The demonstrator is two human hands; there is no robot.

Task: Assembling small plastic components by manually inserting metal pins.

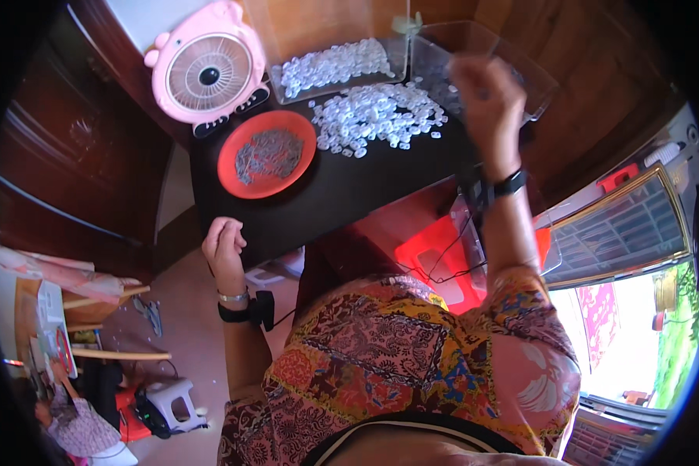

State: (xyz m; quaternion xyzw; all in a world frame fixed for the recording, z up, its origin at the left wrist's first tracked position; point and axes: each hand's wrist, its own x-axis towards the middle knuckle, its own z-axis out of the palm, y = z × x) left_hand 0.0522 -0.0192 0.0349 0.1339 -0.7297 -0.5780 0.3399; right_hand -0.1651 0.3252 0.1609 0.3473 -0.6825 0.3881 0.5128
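My left hand (225, 244) is at the front left edge of the dark table (349, 190), fingers curled together; whatever they may hold is hidden. My right hand (489, 97) is raised at the far right, in front of a clear plastic bin (532, 81), its fingers smeared by motion. Between the hands, a loose heap of small clear plastic pieces (377, 113) is spread over the tabletop. Left of that heap stands an orange-red plate (233, 172) bearing many small grey metal-looking parts (270, 154).
Behind the heap, another clear bin (400, 66) holds more clear pieces. A pink animal-shaped fan (163, 85) stands at the back left. Below the table's right side is a red plastic stool (435, 248) with a dark cable. Another person (85, 427) sits at the lower left.
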